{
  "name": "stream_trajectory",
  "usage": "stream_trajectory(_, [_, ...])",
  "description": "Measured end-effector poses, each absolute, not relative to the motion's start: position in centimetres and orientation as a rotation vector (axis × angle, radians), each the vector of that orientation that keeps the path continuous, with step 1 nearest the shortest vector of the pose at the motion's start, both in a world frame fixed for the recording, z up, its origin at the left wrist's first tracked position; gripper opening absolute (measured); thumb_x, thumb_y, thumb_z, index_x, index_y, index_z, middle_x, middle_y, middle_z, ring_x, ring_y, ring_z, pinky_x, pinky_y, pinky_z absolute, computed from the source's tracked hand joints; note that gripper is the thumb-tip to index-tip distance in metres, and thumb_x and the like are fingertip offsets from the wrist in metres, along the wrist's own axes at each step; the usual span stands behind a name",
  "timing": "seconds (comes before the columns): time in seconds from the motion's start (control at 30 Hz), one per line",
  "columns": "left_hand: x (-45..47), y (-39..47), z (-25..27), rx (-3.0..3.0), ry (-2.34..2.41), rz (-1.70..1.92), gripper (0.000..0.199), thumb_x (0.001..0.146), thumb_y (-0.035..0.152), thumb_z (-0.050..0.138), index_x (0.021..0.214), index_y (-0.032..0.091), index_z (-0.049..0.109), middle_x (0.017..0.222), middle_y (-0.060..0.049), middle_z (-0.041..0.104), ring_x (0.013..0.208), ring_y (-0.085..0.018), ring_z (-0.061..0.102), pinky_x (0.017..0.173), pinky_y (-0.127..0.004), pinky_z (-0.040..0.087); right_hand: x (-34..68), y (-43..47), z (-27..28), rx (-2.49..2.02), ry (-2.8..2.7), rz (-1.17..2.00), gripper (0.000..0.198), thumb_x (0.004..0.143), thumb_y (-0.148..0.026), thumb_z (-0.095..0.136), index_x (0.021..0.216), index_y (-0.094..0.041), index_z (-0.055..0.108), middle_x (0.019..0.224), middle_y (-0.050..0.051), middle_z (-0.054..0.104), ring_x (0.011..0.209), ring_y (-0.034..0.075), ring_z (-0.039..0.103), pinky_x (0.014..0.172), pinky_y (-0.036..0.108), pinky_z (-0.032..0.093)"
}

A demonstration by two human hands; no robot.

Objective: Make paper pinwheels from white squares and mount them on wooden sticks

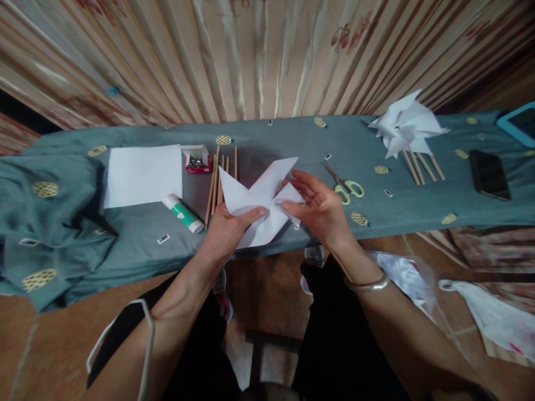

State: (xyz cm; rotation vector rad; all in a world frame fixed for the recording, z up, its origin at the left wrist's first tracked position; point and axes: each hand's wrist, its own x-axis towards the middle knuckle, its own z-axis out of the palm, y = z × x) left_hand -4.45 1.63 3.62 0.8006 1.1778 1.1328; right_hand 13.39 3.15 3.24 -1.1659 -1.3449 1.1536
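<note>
A white paper pinwheel [264, 186] is held over the front edge of the cloth-covered table, its points folded in toward the centre. My left hand [229, 225] grips it from the left, with the thumb pressed near the middle and the other fingers behind the paper. From the right, my right hand [320, 209] pinches a folded blade between thumb and fingers. Several wooden sticks [214, 189] lie just beyond my left hand. Scissors [346, 184] with pale green handles rest to the right of my right hand.
Left on the table [288, 136] are white paper sheets [144, 175], a red box of metal pins [197, 160] and a green-and-white glue stick [183, 213]. Finished pinwheels [407, 125] on sticks, a black phone [490, 174] and a blue-edged device [520, 123] lie right. Plastic bags [493, 317] are on the floor.
</note>
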Motion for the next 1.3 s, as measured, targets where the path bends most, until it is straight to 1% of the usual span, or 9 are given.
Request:
stream_trajectory(0.1, [-4.3, 1.7, 3.6, 0.818, 1.202, 1.144, 0.028, 0.056, 0.027, 0.084, 0.078, 0.017, 0.071, 0.078, -0.002, 0.075, 0.075, -0.021, 0.069, 0.073, -0.032, 0.057, 13.1, 2.9, 3.1, -1.187, -1.384, 1.116, 0.077, 0.065, -0.039, 0.081, 0.134, -0.026, 0.049, 0.121, 0.007, 0.066, 0.117, 0.024, 0.060, 0.102, 0.042, 0.051])
stream_trajectory(0.2, [-4.2, 1.6, 3.4, 0.833, 1.217, 1.162, 0.027, 0.056, 0.028, 0.084, 0.077, 0.018, 0.070, 0.077, -0.002, 0.074, 0.075, -0.022, 0.069, 0.071, -0.032, 0.057, 13.1, 2.7, 3.1, -1.214, -1.439, 1.056, 0.081, 0.065, -0.035, 0.082, 0.137, -0.027, 0.046, 0.123, 0.006, 0.065, 0.116, 0.025, 0.061, 0.103, 0.043, 0.050])
stream_trajectory(0.33, [-4.0, 1.5, 3.4, 0.876, 1.228, 1.154, 0.028, 0.056, 0.030, 0.084, 0.078, 0.019, 0.070, 0.077, -0.001, 0.074, 0.073, -0.021, 0.068, 0.069, -0.032, 0.058, 13.2, 2.5, 3.3, -1.280, -1.511, 0.981, 0.080, 0.066, -0.034, 0.081, 0.138, -0.029, 0.046, 0.125, 0.005, 0.065, 0.115, 0.026, 0.062, 0.102, 0.044, 0.051])
stream_trajectory(0.47, [-3.8, 1.4, 3.6, 0.879, 1.241, 1.160, 0.030, 0.054, 0.031, 0.084, 0.078, 0.019, 0.070, 0.077, -0.001, 0.074, 0.070, -0.021, 0.068, 0.067, -0.033, 0.058, 13.1, 2.5, 3.3, -1.307, -1.549, 0.933, 0.079, 0.066, -0.034, 0.081, 0.137, -0.030, 0.046, 0.131, 0.005, 0.061, 0.117, 0.027, 0.061, 0.103, 0.044, 0.050])
stream_trajectory(0.7, [-3.7, 1.1, 3.8, 0.821, 1.167, 1.170, 0.033, 0.054, 0.026, 0.084, 0.083, 0.018, 0.069, 0.081, -0.001, 0.074, 0.073, -0.021, 0.069, 0.071, -0.033, 0.057, 12.9, 2.3, 3.5, -1.322, -1.541, 0.930, 0.082, 0.067, -0.034, 0.081, 0.140, -0.029, 0.043, 0.126, 0.006, 0.064, 0.114, 0.027, 0.062, 0.102, 0.044, 0.050])
stream_trajectory(0.9, [-3.8, 0.6, 4.4, 0.827, 1.207, 1.146, 0.032, 0.054, 0.024, 0.084, 0.082, 0.019, 0.070, 0.079, -0.001, 0.075, 0.070, -0.021, 0.069, 0.066, -0.032, 0.057, 12.6, 1.8, 3.9, -1.350, -1.544, 0.920, 0.079, 0.067, -0.034, 0.080, 0.138, -0.028, 0.045, 0.129, 0.006, 0.062, 0.121, 0.029, 0.059, 0.106, 0.046, 0.047])
stream_trajectory(1.1, [-4.0, 0.3, 4.4, 0.839, 1.198, 1.161, 0.032, 0.054, 0.020, 0.084, 0.083, 0.017, 0.071, 0.079, 0.000, 0.075, 0.069, -0.019, 0.069, 0.066, -0.028, 0.056, 12.5, 1.5, 4.0, -1.321, -1.584, 0.879, 0.075, 0.071, -0.035, 0.078, 0.137, -0.026, 0.045, 0.134, 0.007, 0.058, 0.127, 0.028, 0.054, 0.110, 0.044, 0.043])
stream_trajectory(1.2, [-3.9, 0.2, 4.2, 0.837, 1.218, 1.163, 0.034, 0.053, 0.022, 0.085, 0.083, 0.016, 0.071, 0.077, 0.000, 0.075, 0.068, -0.019, 0.069, 0.065, -0.028, 0.056, 12.4, 1.4, 3.7, -1.306, -1.602, 0.867, 0.073, 0.072, -0.036, 0.077, 0.137, -0.026, 0.045, 0.131, 0.007, 0.060, 0.127, 0.027, 0.054, 0.111, 0.044, 0.042])
stream_trajectory(1.3, [-3.8, 0.2, 4.2, 0.827, 1.244, 1.168, 0.036, 0.053, 0.025, 0.085, 0.086, 0.015, 0.072, 0.080, -0.002, 0.075, 0.070, -0.020, 0.069, 0.067, -0.030, 0.057, 12.3, 1.5, 3.4, -1.299, -1.605, 0.832, 0.073, 0.072, -0.039, 0.077, 0.136, -0.025, 0.045, 0.129, 0.007, 0.061, 0.126, 0.028, 0.054, 0.110, 0.046, 0.042])
